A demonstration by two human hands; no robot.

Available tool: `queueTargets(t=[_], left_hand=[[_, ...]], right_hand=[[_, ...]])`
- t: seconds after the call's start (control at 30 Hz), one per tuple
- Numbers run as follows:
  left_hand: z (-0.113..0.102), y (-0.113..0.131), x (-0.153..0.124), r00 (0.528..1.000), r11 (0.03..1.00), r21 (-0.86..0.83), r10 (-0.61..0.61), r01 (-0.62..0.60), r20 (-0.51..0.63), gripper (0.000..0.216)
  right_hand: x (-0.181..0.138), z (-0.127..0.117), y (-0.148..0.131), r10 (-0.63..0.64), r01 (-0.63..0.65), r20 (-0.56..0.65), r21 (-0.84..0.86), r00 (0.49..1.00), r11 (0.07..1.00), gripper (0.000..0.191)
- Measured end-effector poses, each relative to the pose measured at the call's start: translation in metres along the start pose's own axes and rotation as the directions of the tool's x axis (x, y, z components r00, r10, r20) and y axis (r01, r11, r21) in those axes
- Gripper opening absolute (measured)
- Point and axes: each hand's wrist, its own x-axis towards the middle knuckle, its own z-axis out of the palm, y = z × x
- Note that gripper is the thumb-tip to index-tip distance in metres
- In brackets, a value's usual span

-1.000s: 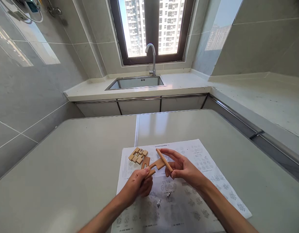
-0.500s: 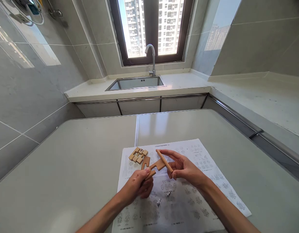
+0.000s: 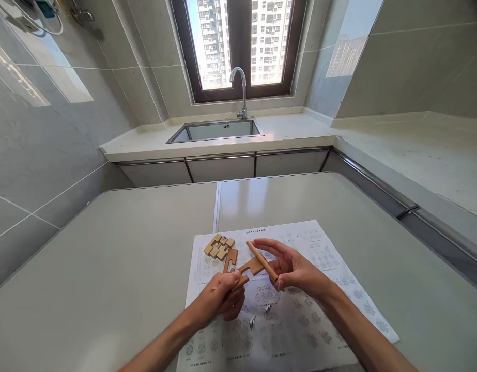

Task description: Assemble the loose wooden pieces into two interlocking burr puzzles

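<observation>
My left hand [image 3: 220, 297] pinches the near end of a notched wooden puzzle piece [image 3: 249, 270] and holds it above a printed instruction sheet [image 3: 300, 315]. In my right hand [image 3: 290, 268], between thumb and fingers, is a flat wooden bar [image 3: 261, 260], tilted on edge against the far end of the notched piece. Another notched wooden piece [image 3: 230, 258] lies on the sheet just behind my left hand. A cluster of interlocked wooden blocks [image 3: 218, 246] sits at the sheet's far left corner.
The sheet lies on a pale grey table [image 3: 118, 268] with a seam down its middle. Beyond a gap stands a counter with a steel sink [image 3: 215, 130] and a tap [image 3: 241, 90] under a window. A second counter [image 3: 416, 155] runs along the right.
Both hands have stayed almost in place with their pieces. The view has shifted slightly, so everything sits a little lower and to the left.
</observation>
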Motion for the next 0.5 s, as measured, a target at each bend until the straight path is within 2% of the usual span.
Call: queueTargets(t=[0.1, 0.23, 0.4, 0.5], left_hand=[[0.0003, 0.0002, 0.0008, 1.0, 1.0, -0.002, 0.0, 0.0, 0.003, 0.065], [0.0008, 0.0009, 0.0014, 0.999, 1.0, 0.012, 0.0, 0.0, -0.041, 0.064], [0.0021, 0.0012, 0.0014, 0.999, 1.0, 0.02, -0.013, 0.014, -0.034, 0.066], [0.0017, 0.0002, 0.0019, 0.998, 1.0, 0.003, -0.012, 0.012, -0.069, 0.064]], right_hand=[[0.0, 0.0007, 0.0001, 0.01, -0.011, 0.017, 0.008, 1.0, 1.0, 0.082], [0.002, 0.0024, 0.0002, -0.031, 0.031, -0.007, -0.005, 0.999, 1.0, 0.081], [0.0005, -0.0001, -0.0001, -0.008, 0.005, -0.033, -0.086, 0.999, 0.996, 0.081], [0.0, 0.001, 0.0016, -0.018, 0.012, -0.062, -0.092, 0.998, 0.996, 0.084]])
